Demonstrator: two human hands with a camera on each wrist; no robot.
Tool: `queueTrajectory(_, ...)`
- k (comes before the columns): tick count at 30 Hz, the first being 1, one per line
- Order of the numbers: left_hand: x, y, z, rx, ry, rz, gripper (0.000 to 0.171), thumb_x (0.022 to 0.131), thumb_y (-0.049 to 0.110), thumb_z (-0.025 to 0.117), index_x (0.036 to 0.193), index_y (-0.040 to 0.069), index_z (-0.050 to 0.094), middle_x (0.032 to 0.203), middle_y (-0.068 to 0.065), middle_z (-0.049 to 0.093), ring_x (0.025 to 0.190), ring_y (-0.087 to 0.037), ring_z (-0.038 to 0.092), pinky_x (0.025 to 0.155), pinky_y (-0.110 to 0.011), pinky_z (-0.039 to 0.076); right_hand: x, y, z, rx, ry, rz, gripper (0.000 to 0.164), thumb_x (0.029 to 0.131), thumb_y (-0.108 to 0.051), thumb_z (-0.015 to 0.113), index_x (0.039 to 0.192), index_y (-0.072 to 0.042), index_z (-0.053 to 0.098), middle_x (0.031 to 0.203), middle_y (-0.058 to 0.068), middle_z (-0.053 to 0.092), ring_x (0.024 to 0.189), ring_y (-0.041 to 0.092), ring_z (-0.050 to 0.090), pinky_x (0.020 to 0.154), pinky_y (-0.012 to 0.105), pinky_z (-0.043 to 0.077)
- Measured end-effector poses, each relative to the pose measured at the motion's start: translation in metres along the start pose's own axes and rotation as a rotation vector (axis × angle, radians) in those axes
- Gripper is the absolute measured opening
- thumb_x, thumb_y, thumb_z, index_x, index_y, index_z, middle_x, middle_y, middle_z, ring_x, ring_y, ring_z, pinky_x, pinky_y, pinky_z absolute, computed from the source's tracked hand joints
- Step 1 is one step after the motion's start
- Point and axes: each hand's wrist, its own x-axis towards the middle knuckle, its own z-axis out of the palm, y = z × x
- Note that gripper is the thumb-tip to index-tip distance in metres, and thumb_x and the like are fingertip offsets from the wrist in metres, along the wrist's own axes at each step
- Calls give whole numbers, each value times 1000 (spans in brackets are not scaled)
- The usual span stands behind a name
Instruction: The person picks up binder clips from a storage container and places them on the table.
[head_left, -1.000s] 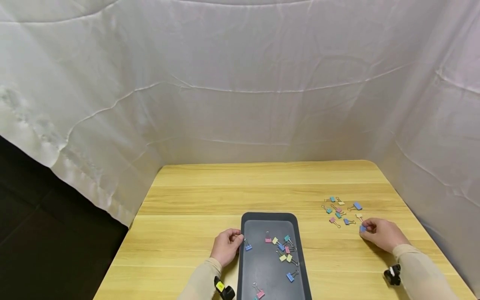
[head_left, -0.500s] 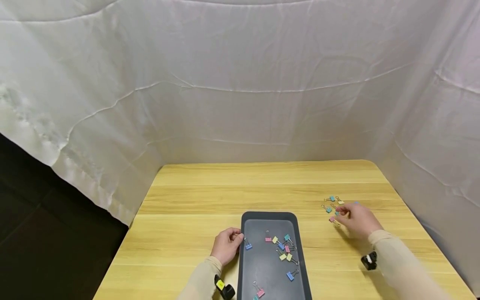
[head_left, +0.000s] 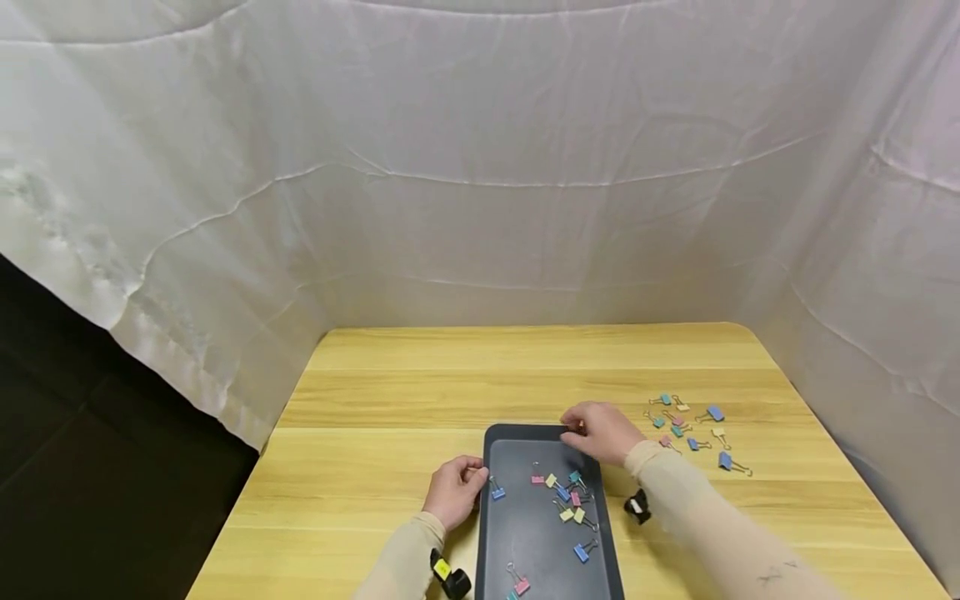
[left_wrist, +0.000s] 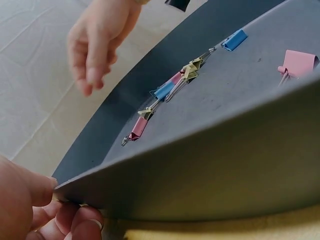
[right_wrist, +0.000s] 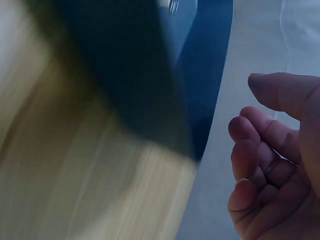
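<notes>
At the left rim of a dark grey tray (head_left: 540, 575), my left hand (head_left: 452, 493) pinches the edge. In the left wrist view its thumb (left_wrist: 42, 189) lies at the rim and the fingers curl underneath. My right hand (head_left: 603, 432) hovers by the tray's far right corner. The right wrist view shows that hand (right_wrist: 280, 160) with loosely bent fingers and nothing between them. Inside the tray lie several binder clips in pink, yellow, teal and blue, among them a blue clip (head_left: 582, 552) and a pink clip (left_wrist: 298, 63).
Several more binder clips are scattered on the wooden table (head_left: 420, 375) right of the tray, including a blue clip (head_left: 726, 461) nearest the front and a yellow clip (head_left: 719, 433). A pale curtain (head_left: 480, 242) hangs around the table's back and sides.
My right hand has let go of the blue binder clip on the table and moved left across the loose clips to the tray's far right corner. The left hand has stayed at the rim.
</notes>
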Motion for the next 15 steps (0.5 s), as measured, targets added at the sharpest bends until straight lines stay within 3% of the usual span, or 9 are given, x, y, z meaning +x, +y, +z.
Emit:
queueTrajectory(9, 3, 0, 3, -8, -2, 7, 22, 89, 13, 58, 102, -4, 61, 77, -7, 63, 60, -14, 57, 49, -27, 50, 10, -56, 36, -17, -168, -138, 29, 80, -27, 70, 101, -8, 68, 84, -5, 64, 73, 6, 57, 66, 28, 49)
queueTrajectory(15, 2, -1, 4, -23, -8, 14, 21, 89, 12, 58, 102, -5, 61, 74, -8, 63, 55, -12, 57, 48, -27, 49, 11, -73, 59, -63, -229, -217, 17, 75, -31, 72, 79, -15, 68, 64, -12, 53, 57, 3, 47, 51, 23, 42)
